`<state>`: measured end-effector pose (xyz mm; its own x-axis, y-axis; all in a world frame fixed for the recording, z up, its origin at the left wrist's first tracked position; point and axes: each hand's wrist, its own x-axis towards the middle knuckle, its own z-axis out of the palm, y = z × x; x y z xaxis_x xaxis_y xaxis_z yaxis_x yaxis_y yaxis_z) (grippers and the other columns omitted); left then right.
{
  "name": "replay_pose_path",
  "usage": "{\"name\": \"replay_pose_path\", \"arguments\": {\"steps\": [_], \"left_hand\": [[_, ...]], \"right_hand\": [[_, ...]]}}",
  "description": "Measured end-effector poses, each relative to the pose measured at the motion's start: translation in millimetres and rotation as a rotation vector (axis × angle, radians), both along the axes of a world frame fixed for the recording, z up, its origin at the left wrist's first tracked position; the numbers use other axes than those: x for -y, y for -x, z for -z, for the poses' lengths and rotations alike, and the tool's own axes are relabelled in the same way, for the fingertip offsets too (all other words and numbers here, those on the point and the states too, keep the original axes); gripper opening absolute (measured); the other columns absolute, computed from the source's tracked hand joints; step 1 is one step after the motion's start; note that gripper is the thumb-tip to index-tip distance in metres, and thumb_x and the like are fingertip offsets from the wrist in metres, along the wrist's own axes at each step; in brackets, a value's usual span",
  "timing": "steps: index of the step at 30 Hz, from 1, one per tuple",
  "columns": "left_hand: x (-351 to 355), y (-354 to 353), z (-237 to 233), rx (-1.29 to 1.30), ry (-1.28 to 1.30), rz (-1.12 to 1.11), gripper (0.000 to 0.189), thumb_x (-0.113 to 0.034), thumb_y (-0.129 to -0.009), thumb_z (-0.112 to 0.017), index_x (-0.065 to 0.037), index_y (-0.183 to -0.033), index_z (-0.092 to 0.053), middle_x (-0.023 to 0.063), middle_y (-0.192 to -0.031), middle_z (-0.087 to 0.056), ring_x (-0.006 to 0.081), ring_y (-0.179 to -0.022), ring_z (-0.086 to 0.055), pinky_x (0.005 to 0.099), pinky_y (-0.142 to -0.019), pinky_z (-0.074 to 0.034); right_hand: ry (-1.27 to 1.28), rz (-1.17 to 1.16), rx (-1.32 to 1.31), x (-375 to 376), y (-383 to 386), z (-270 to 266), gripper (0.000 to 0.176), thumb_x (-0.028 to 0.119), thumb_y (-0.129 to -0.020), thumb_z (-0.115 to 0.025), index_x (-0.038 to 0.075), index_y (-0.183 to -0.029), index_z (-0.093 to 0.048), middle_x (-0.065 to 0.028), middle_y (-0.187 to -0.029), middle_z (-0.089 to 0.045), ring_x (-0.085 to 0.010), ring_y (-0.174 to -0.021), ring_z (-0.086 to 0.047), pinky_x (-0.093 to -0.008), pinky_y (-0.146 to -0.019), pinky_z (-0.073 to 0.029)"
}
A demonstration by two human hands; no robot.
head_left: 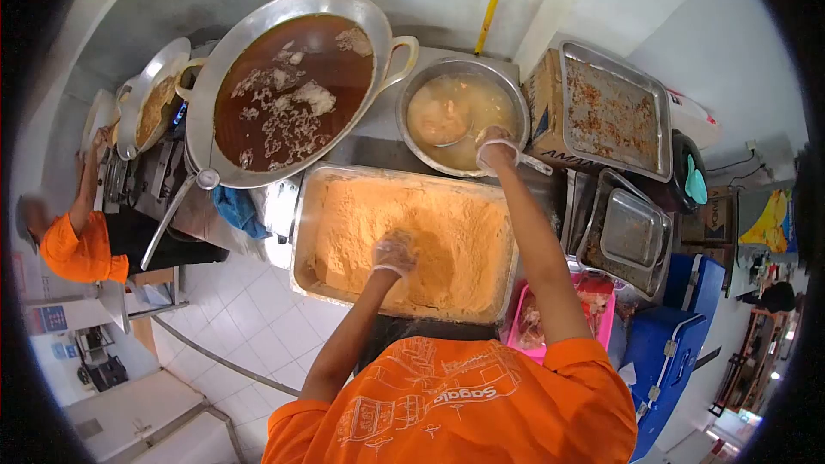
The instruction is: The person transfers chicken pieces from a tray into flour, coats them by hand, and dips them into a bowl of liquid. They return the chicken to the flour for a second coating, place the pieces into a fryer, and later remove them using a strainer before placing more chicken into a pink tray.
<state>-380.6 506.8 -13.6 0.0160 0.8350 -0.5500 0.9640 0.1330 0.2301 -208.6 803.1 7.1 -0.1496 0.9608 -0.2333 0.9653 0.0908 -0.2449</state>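
My left hand (394, 255), in a clear plastic glove, works in the orange-tinted flour (344, 215) that fills a large metal tray (299, 249). Its fingers are dusted over and partly lost in the flour, beside a darker hollow. My right hand (496, 151), gloved too, is closed at the near right rim of a round metal bowl (404, 133). It grips the handle of a round metal ladle (455, 142), whose head lies in the cloudy liquid with pale raw meat pieces (440, 120) in it.
A wide pan of dark oil (284, 94) with foam stands left, a long-handled tool (172, 219) beside it. A person in orange (82, 245) is at smaller pans. A pink basin (526, 331) of raw meat, metal trays (614, 112) and blue coolers (666, 352) are right.
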Motion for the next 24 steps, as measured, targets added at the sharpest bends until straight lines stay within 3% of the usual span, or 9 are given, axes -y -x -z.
{"name": "replay_pose_path", "arguments": {"steps": [5,7,10,13,14,17,19,21,24], "left_hand": [[32,35,18,-0.007,-0.089,0.049,0.058,-0.055,-0.084,-0.039,-0.008,-0.115,-0.055,0.0156,-0.113,-0.058,0.0294,-0.105,-0.054,0.0437,-0.089,-0.041],[43,39,20,0.077,0.130,0.069,0.057,-0.056,-0.083,-0.041,-0.009,-0.109,-0.060,0.0148,-0.109,-0.060,0.0279,-0.101,-0.057,0.0396,-0.088,-0.043],[32,35,2,0.018,0.358,0.146,0.055,-0.056,-0.084,-0.042,-0.008,-0.102,-0.064,0.0131,-0.106,-0.062,0.0270,-0.100,-0.057,0.0370,-0.087,-0.043],[52,56,75,0.272,0.064,0.214,0.056,-0.056,-0.084,-0.042,-0.006,-0.101,-0.064,0.0125,-0.104,-0.063,0.0274,-0.099,-0.057,0.0370,-0.086,-0.043],[66,49,82,0.288,0.080,0.222,0.056,-0.056,-0.084,-0.042,-0.006,-0.101,-0.064,0.0125,-0.104,-0.063,0.0274,-0.099,-0.057,0.0370,-0.086,-0.043],[47,51,70,0.277,0.073,0.246,0.054,-0.054,-0.086,-0.041,-0.007,-0.100,-0.064,0.0126,-0.103,-0.063,0.0278,-0.097,-0.057,0.0366,-0.085,-0.043],[37,46,30,0.200,0.319,0.284,0.051,-0.049,-0.089,-0.038,-0.006,-0.100,-0.063,0.0133,-0.102,-0.063,0.0280,-0.095,-0.058,0.0366,-0.084,-0.043],[41,57,52,0.252,0.216,0.347,0.049,-0.047,-0.090,-0.037,-0.006,-0.099,-0.064,0.0146,-0.101,-0.063,0.0287,-0.094,-0.058,0.0376,-0.085,-0.043],[58,85,60,0.334,0.033,0.504,0.050,-0.045,-0.091,-0.035,-0.006,-0.102,-0.063,0.0168,-0.105,-0.061,0.0303,-0.097,-0.057,0.0393,-0.088,-0.041]], "right_hand": [[0.056,0.088,-0.030,18,-2,-18,0.028,0.025,-0.075,-0.057,0.003,-0.092,-0.063,-0.0177,-0.099,-0.063,-0.0328,-0.092,-0.061,-0.0401,-0.076,-0.049],[0.089,0.032,0.009,25,-8,-21,0.031,0.025,-0.076,-0.057,0.002,-0.095,-0.061,-0.0174,-0.101,-0.062,-0.0331,-0.092,-0.061,-0.0413,-0.076,-0.049],[-0.108,0.078,-0.032,44,-19,0,0.033,0.026,-0.077,-0.054,0.001,-0.095,-0.063,-0.0183,-0.102,-0.062,-0.0342,-0.093,-0.060,-0.0422,-0.077,-0.049],[-0.187,0.009,-0.066,35,-27,8,0.034,0.030,-0.077,-0.052,0.000,-0.091,-0.064,-0.0200,-0.096,-0.063,-0.0353,-0.090,-0.061,-0.0429,-0.076,-0.048],[-0.165,0.150,-0.118,49,-28,12,0.034,0.030,-0.077,-0.052,0.000,-0.088,-0.064,-0.0203,-0.093,-0.064,-0.0354,-0.089,-0.061,-0.0427,-0.076,-0.048],[-0.140,0.242,-0.119,60,-18,-25,0.033,0.031,-0.076,-0.055,0.000,-0.083,-0.065,-0.0202,-0.090,-0.064,-0.0352,-0.087,-0.061,-0.0422,-0.075,-0.048],[-0.157,0.298,-0.059,73,-10,-46,0.030,0.028,-0.077,-0.054,0.002,-0.081,-0.066,-0.0193,-0.090,-0.064,-0.0344,-0.087,-0.061,-0.0415,-0.075,-0.048],[-0.264,0.371,-0.156,79,-7,-57,0.029,0.029,-0.077,-0.053,0.003,-0.080,-0.066,-0.0184,-0.088,-0.064,-0.0328,-0.086,-0.061,-0.0407,-0.074,-0.048],[-0.260,0.226,0.117,91,-1,-51,0.029,0.033,-0.079,-0.054,0.007,-0.086,-0.067,-0.0159,-0.092,-0.065,-0.0300,-0.088,-0.061,-0.0391,-0.075,-0.048]]}}
